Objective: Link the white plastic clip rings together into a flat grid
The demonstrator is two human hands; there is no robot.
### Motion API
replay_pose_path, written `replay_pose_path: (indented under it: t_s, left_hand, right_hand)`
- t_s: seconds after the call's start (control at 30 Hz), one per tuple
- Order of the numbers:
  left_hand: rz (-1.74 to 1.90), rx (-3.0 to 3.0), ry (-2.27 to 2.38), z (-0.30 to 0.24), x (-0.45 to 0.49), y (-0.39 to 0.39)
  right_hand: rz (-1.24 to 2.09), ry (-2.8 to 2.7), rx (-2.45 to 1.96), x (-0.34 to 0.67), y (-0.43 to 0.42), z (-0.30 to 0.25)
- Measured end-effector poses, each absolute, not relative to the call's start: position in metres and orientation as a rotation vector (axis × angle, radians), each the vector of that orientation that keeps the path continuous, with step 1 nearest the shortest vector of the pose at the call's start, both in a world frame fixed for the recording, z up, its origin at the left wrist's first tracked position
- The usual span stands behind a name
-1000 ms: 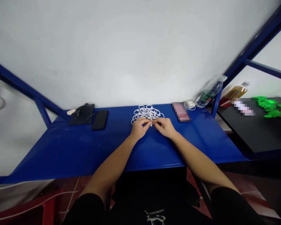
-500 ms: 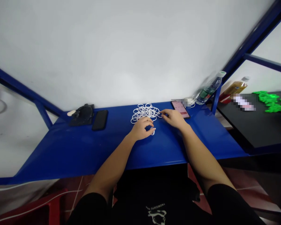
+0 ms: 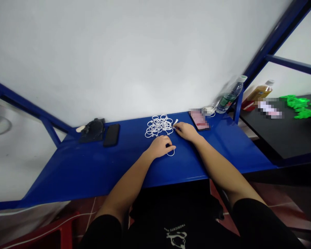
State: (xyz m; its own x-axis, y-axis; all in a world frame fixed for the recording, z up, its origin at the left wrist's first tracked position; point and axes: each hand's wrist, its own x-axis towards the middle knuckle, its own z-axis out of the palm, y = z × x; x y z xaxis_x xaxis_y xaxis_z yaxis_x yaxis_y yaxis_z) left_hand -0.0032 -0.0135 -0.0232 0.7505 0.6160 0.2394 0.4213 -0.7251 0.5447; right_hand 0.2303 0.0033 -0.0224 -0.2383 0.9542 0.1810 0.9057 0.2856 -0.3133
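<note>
A heap of thin white loops [image 3: 159, 125] that look like hair ties, several with a small knot, lies on the blue table [image 3: 93, 169] by the wall. My left hand [image 3: 160, 146] is in front of the heap, fingers curled and closed on a white hair tie [image 3: 171, 154]; its lower curve shows below the thumb. At the heap's right edge, my right hand [image 3: 186, 131] pinches another white hair tie [image 3: 175, 122], which sticks up bunched above the fingertips. My fingers hide parts of both held loops.
A black phone [image 3: 111, 135] and a dark flat bundle [image 3: 92, 130] lie to the left. On the right are a lit phone [image 3: 199, 121], a white cable [image 3: 209, 111] and a water bottle [image 3: 230, 96]. Blue frame posts [image 3: 237, 109] bound the table.
My left hand has moved slightly toward me and right, exposing more of its loop and the heap. My right hand has shifted slightly left, and a white hair tie now shows upright at its fingertips.
</note>
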Motion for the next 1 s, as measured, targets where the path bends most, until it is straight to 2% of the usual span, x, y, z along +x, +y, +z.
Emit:
replay_pose_path:
  t_s: [0.2, 0.5, 0.83, 1.0]
  left_hand:
    - [0.581, 2.38, 0.972, -0.021, -0.003, -0.016]
    - [1.134, 2.202, 1.094, -0.029, -0.007, -0.004]
    - [1.038, 2.367, 0.988, -0.03, -0.01, -0.003]
    - [1.007, 2.452, 0.933, -0.03, -0.012, -0.001]
  right_hand:
    - [0.311, -2.065, -1.534, 0.232, -0.003, -0.012]
    - [0.544, -1.979, -1.125, 0.204, -0.023, 0.001]
    - [0.62, -2.029, -1.113, 0.204, -0.026, 0.007]
    - [0.759, -2.019, -1.122, 0.203, -0.027, 0.008]
